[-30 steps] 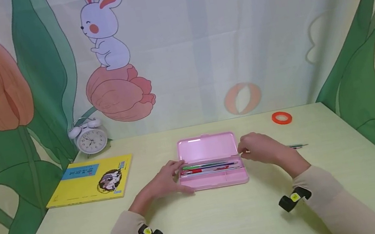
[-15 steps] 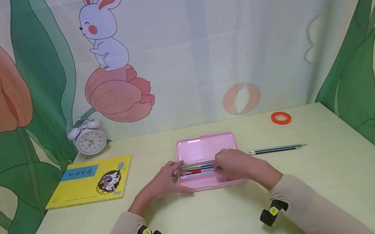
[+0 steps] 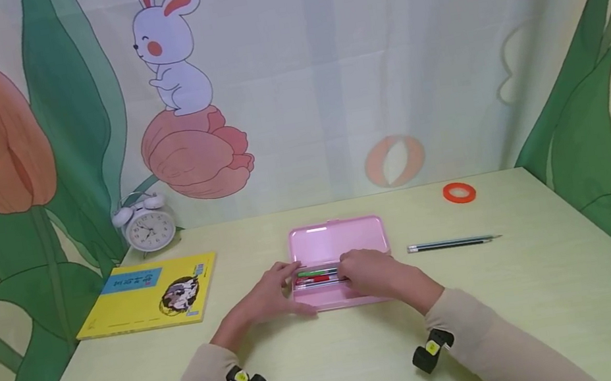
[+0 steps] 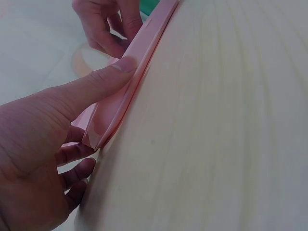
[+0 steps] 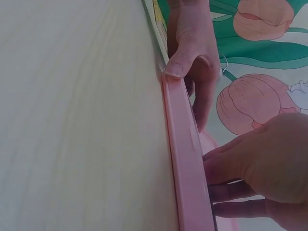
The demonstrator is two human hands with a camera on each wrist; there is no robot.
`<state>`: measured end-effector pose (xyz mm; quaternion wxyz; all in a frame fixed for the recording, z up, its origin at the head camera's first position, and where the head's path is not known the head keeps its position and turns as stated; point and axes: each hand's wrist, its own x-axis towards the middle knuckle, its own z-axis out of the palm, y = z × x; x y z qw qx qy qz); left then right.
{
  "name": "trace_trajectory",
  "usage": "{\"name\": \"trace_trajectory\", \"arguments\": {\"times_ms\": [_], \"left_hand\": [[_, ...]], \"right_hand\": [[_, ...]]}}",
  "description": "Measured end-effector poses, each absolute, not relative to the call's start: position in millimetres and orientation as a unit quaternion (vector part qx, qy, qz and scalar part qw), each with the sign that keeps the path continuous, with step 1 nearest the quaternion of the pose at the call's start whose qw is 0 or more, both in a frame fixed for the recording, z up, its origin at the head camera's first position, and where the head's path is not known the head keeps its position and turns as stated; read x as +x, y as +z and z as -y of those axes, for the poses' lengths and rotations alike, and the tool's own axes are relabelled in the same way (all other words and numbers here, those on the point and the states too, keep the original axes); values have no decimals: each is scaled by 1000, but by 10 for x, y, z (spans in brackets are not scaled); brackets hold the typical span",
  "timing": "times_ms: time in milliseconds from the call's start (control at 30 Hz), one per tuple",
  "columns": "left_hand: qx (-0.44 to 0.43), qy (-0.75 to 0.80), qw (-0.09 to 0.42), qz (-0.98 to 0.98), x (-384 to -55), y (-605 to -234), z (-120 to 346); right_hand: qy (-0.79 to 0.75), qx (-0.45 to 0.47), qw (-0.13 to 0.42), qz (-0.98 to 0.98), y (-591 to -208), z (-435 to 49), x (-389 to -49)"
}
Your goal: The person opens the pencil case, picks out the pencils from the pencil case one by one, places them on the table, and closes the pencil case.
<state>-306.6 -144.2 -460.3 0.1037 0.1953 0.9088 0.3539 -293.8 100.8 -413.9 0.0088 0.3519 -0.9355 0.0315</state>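
A pink pencil case point(image 3: 339, 238) lies with its lid folded back on the table. Green and red pens point(image 3: 319, 276), among several others, lie along its tray. My left hand point(image 3: 271, 294) grips the case's left end, thumb point(image 4: 108, 79) on the front edge and fingers round the side. Over the middle of the tray, my right hand point(image 3: 371, 270) reaches down with bent fingers point(image 5: 228, 168) among the pens. Its fingertips are hidden behind the case wall in the right wrist view, so I cannot tell whether it pinches a pen.
Two dark pencils point(image 3: 452, 242) lie side by side right of the case. Farther back is a roll of red-orange tape point(image 3: 458, 193). A yellow book point(image 3: 146, 302) lies at left, with a white alarm clock point(image 3: 148, 228) behind it. A printed curtain point(image 3: 289, 86) hangs behind the table.
My right hand has moved left from the case's right edge into the tray, uncovering the pencils on the table. My left hand has stayed on the case.
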Motion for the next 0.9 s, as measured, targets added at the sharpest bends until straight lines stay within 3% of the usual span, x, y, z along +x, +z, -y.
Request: {"name": "trace_trajectory", "arguments": {"times_ms": [900], "left_hand": [[193,353,107,-909,-3048,-4573,1427]], "right_hand": [[76,340,7,937,-4039,-1157,-2962]]}}
